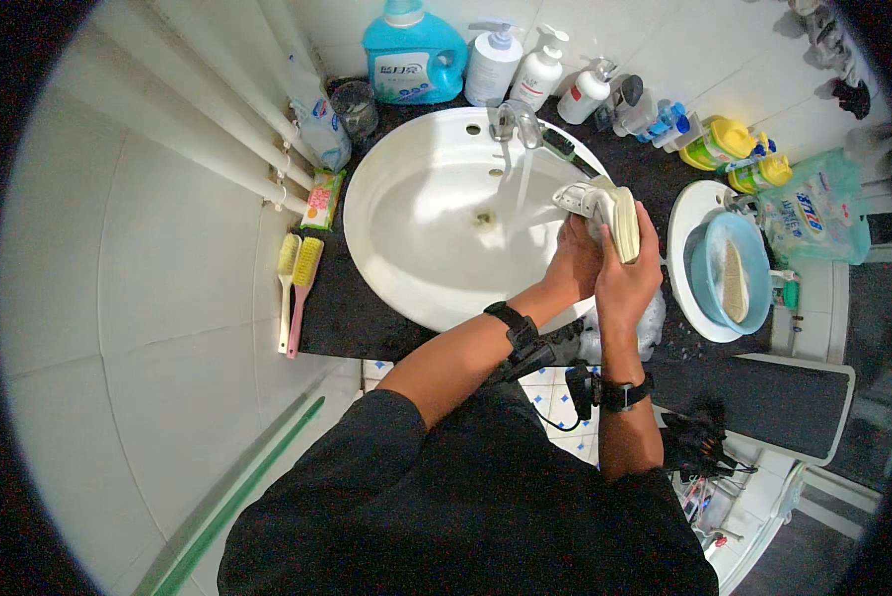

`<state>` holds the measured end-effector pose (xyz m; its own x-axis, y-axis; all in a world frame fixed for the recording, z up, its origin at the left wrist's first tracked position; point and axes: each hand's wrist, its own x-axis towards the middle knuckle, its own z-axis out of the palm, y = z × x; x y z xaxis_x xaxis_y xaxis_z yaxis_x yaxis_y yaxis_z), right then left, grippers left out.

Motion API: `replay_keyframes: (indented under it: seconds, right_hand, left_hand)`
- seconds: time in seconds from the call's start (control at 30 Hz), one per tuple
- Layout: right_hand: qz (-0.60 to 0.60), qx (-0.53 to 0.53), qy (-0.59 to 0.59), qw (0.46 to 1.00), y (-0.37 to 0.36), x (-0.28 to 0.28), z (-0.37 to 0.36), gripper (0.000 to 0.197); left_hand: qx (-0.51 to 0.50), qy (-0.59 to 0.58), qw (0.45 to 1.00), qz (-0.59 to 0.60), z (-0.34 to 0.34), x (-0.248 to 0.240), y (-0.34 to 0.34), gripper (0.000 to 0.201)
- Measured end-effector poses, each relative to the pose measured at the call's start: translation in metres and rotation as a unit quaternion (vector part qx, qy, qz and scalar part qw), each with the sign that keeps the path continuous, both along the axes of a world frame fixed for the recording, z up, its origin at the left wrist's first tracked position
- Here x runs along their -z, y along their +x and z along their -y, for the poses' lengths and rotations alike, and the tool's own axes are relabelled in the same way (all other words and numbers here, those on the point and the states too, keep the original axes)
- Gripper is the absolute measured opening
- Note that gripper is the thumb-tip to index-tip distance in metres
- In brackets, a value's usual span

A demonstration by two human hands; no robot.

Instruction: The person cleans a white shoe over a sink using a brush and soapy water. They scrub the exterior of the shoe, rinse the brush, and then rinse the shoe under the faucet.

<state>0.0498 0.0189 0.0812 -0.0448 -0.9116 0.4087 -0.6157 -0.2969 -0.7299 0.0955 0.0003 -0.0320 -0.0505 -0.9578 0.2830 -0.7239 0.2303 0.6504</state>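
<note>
A white, cream-soled shoe (620,221) is held up over the right rim of the white oval sink (406,288). My right hand (633,266) grips it by the sole side, fingers along its edge. Against the shoe's left side is my left hand (573,260), closed, its fingertips partly hidden behind the upper. Water runs from the chrome faucet (514,124) into the sink, just left of the shoe. In a light-blue basin (702,273) at the right lies a beige, sole-shaped piece (734,283), with white suds around it.
Two yellow-bristled brushes (305,278) lie left of the sink, near a wrapped soap pack (323,199). A blue detergent jug (414,60), pump bottles (538,72) and yellow bottles (719,144) line the back. White suds or clear plastic (650,333) sit by my right wrist.
</note>
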Motion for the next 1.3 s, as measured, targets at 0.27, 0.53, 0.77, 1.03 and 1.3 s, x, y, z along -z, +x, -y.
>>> replay_keyframes:
  seconds: [0.27, 0.53, 0.77, 1.03, 1.3]
  right_hand:
    - [0.271, 0.079, 0.082, 0.956, -0.033, 0.034, 0.019, 0.032]
    - [0.559, 0.113, 0.266, 0.777, -0.031, 0.087, 0.011, 0.037]
    - [0.625, 0.051, 0.334, 0.704, -0.034, 0.109, 0.026, 0.045]
    - [0.63, 0.059, 0.324, 0.703, -0.03, 0.12, 0.03, 0.04]
    - [0.675, 0.039, 0.309, 0.669, -0.02, 0.118, 0.019, 0.038]
  left_hand:
    - [-0.124, 0.058, 0.962, -0.236, -0.02, -0.029, 0.017, 0.067]
    - [-0.069, 0.057, 0.987, -0.134, -0.044, -0.036, 0.058, 0.056]
    - [-0.069, -0.017, 0.989, -0.131, -0.037, -0.044, 0.071, 0.045]
    - [-0.083, 0.003, 0.978, -0.192, -0.036, -0.054, 0.062, 0.034]
    - [-0.08, 0.256, 0.934, -0.238, -0.016, -0.05, 0.075, 0.035]
